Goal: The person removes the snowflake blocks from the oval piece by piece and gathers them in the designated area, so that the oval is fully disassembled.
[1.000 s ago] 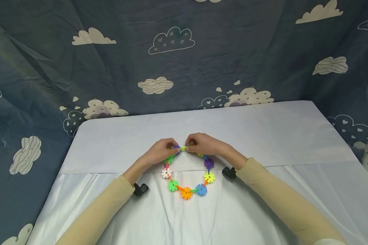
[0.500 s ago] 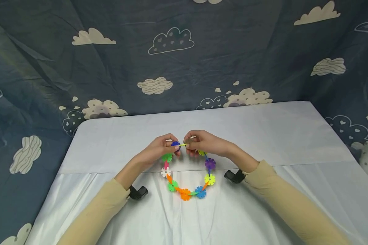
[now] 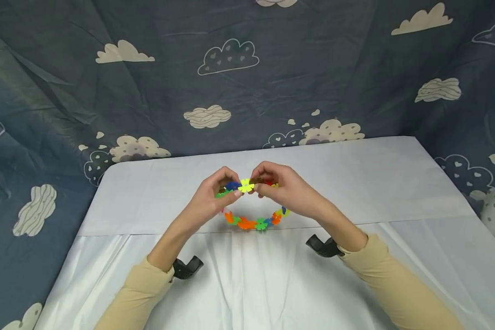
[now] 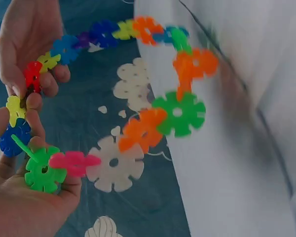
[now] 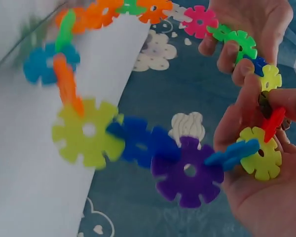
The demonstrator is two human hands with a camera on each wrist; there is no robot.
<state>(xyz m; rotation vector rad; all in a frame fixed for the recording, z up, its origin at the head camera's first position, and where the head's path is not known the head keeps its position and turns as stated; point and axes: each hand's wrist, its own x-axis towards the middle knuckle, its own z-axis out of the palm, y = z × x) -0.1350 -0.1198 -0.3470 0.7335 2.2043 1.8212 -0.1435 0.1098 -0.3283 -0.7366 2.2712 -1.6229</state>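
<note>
Interlocking plastic snowflake discs form a multicoloured chain [image 3: 247,223] that hangs in a loop from both hands. My left hand [image 3: 210,197] pinches it near a yellow disc [image 3: 245,185] and a dark blue disc [image 4: 17,137]. Facing it, my right hand [image 3: 290,190] pinches a brown disc [image 5: 264,103] beside a red disc [image 5: 274,124]. The yellow and brown discs come together between the fingertips; their slots are too small to tell whether they are joined. Green disc [image 4: 44,170] and purple disc [image 5: 187,170] sit further along the loop.
A white cloth covers the table [image 3: 354,183]. Behind and beside it hangs a dark cloud-patterned curtain [image 3: 305,59]. A black wrist mount [image 3: 187,268] sticks out under the left forearm and another black mount [image 3: 323,246] under the right.
Both hands have risen and carried the chain up, so its lower part has moved away from me. The yellow disc between the hands has turned from edge-on to face the head camera.
</note>
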